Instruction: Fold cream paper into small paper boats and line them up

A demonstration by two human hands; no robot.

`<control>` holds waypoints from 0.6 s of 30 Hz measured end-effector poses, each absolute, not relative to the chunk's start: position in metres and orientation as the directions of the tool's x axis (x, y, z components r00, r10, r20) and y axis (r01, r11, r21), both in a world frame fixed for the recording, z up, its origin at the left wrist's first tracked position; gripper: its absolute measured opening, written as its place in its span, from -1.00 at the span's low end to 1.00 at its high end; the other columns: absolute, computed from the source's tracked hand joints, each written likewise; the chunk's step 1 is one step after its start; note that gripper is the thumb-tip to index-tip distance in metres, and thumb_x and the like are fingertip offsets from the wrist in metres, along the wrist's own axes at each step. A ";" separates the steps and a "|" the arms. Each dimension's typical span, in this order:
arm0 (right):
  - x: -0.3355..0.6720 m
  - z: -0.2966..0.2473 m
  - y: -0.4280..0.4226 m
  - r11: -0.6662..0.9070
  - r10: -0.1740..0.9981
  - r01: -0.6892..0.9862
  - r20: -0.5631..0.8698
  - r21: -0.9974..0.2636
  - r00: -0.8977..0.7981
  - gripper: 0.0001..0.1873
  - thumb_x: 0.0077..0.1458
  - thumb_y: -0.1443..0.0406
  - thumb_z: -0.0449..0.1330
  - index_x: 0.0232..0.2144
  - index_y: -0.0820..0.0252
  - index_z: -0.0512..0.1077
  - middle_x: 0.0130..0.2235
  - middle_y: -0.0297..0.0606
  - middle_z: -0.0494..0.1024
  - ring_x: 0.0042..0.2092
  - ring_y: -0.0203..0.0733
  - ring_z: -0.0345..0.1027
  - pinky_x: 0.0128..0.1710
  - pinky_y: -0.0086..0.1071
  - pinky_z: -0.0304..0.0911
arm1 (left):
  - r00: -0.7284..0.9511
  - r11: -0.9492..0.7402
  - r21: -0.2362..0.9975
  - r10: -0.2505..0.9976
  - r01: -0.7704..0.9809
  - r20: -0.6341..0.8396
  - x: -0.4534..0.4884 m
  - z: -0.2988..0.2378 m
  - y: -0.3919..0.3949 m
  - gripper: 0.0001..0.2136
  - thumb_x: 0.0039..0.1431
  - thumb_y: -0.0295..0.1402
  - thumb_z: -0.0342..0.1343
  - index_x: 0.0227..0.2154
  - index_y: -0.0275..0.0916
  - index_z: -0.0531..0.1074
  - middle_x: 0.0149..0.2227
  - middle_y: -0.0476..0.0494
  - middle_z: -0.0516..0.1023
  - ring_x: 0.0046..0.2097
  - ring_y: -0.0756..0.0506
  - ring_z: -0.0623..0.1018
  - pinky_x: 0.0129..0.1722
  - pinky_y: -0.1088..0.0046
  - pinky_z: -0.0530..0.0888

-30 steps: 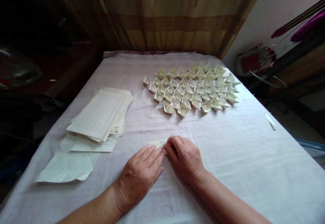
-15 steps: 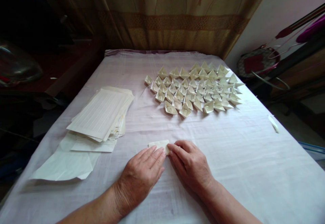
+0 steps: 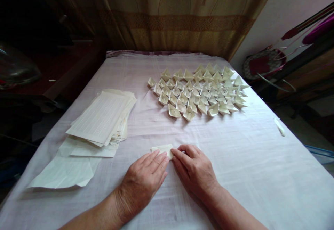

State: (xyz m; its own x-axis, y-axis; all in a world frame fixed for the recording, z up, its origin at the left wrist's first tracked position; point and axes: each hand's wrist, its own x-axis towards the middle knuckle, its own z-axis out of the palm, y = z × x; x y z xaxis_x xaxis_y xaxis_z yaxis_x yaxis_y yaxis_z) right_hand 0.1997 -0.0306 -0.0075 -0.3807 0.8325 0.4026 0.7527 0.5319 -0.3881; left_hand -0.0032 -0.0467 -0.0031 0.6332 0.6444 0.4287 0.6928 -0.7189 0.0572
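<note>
A small folded piece of off-white paper (image 3: 162, 148) lies flat on the cloth in front of me. My left hand (image 3: 146, 174) rests on its near part, fingers stretched out flat and close together. On the paper's right end, my right hand (image 3: 194, 169) pinches the edge between thumb and fingers. The lower part of the paper is hidden under my left fingers. Beyond my hands, several small folded paper boats (image 3: 194, 96) stand in rows. To the left is a stack of lined paper sheets (image 3: 97, 115).
Under the stack, a loose pale sheet (image 3: 62, 171) spreads toward the table's left edge. A small white scrap (image 3: 279, 127) lies near the right edge. The table wears a white cloth (image 3: 247, 167). A curtain (image 3: 169, 18) hangs behind, and a bag (image 3: 264, 63) is beyond the right side.
The view has shifted very slightly. Both hands and the folded paper keep practically the same position.
</note>
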 end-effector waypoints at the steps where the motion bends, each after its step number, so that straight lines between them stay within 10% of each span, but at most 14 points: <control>1: 0.200 -0.008 -0.031 0.534 0.831 0.753 0.404 -0.386 -0.383 -0.79 0.29 0.33 0.06 -0.14 0.17 0.49 -0.26 -0.18 0.49 -0.26 -0.17 0.35 -0.25 -0.32 0.32 | 0.632 -0.718 0.062 0.647 0.693 0.426 -0.003 -0.002 -0.047 -0.71 0.35 -0.43 -0.07 0.01 -0.32 0.48 0.01 -0.16 0.59 0.03 -0.12 0.56 0.04 0.31 0.51; 18: 0.194 -0.007 -0.028 0.362 0.924 0.772 0.308 -0.523 -0.224 -0.89 0.18 0.29 0.17 -0.41 0.16 0.40 -0.37 -0.27 0.47 -0.33 -0.19 0.34 -0.29 -0.34 0.22 | 0.601 -0.704 0.157 0.683 0.692 0.415 -0.003 -0.003 -0.044 -0.73 0.32 -0.44 -0.01 0.01 -0.28 0.46 0.00 -0.17 0.56 0.04 -0.15 0.50 0.07 0.23 0.42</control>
